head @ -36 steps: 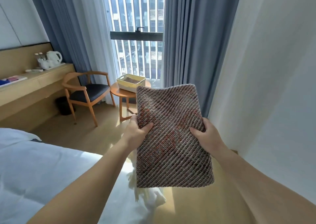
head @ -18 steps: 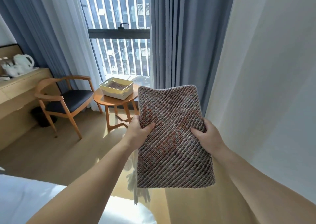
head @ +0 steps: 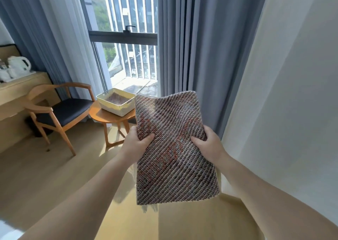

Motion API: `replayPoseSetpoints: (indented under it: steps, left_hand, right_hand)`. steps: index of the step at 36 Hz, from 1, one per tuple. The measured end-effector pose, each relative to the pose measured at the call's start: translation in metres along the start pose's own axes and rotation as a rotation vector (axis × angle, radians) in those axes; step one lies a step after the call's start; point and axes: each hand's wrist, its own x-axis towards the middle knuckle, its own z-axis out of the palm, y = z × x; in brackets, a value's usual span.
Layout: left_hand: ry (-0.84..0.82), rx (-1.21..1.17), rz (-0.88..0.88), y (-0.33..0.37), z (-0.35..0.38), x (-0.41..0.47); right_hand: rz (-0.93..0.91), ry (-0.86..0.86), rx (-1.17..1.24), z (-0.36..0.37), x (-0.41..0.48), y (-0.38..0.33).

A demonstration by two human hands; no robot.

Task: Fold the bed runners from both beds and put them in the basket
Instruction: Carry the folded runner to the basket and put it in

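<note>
I hold a folded bed runner (head: 172, 152), woven in brown, grey and orange, flat in front of me at chest height. My left hand (head: 136, 142) grips its left edge and my right hand (head: 208, 146) grips its right edge, thumbs on top. Fringe hangs below its near edge. Beyond its far left corner a cream basket (head: 117, 101) sits on a small round wooden table (head: 102, 116). Another folded woven runner (head: 116, 98) lies inside the basket.
A wooden armchair (head: 60, 109) with a dark seat stands left of the round table. A wooden desk (head: 16, 93) with a white kettle runs along the left wall. Blue curtains (head: 192, 47) and a window lie ahead, a white wall to the right, and wood floor below.
The view has swung right and moved toward the window; the bed has dropped out of sight. The basket and table appear closer. Both hands keep the same grip on the runner.
</note>
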Motion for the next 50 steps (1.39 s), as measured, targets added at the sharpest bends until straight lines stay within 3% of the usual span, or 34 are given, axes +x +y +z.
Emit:
replayPoseSetpoints:
  steps: [15, 32, 50]
  left_hand:
    - [0.090, 0.097, -0.057, -0.049, -0.025, 0.190]
    - [0.100, -0.008, -0.127, -0.088, -0.112, 0.406]
    - [0.246, 0.083, -0.282, -0.121, -0.121, 0.643]
  right_hand:
    - [0.032, -0.112, 0.015, 0.081, 0.207, 0.013]
    - [0.077, -0.167, -0.014, 0.204, 0.433, -0.021]
    - [0.009, -0.360, -0.028, 0.277, 0.703, -0.002]
